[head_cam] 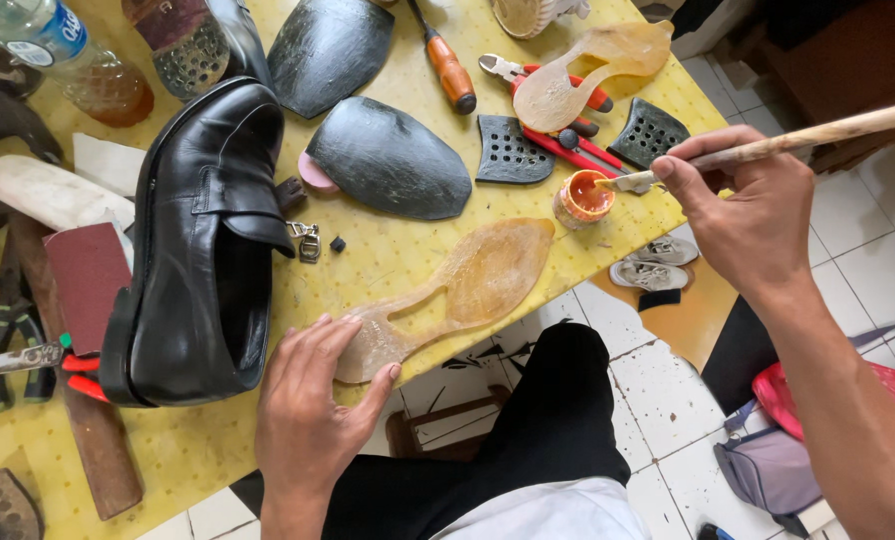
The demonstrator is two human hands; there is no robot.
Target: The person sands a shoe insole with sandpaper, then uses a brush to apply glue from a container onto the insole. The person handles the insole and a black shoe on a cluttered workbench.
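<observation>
A: Right hand (743, 215) pinches the brush (768, 147), tip in the small glue pot (581, 200). Left hand (313, 410) lies flat, fingers spread, pinning the translucent sole (468, 290) at the counter (408, 250) edge.

B: Risk: sole overhangs; ease off and it slips. Overloaded brush drips on the black shoe (203, 250).

A translucent amber shoe-sole piece (453, 295) lies flat at the near edge of the yellow table, toe toward two o'clock, heel toward eight o'clock and overhanging the edge slightly. At two o'clock from its toe stands a small open pot of orange glue (582, 199), upright; a wooden-handled brush (768, 146) slants in from three o'clock, its tip at the pot's rim
</observation>
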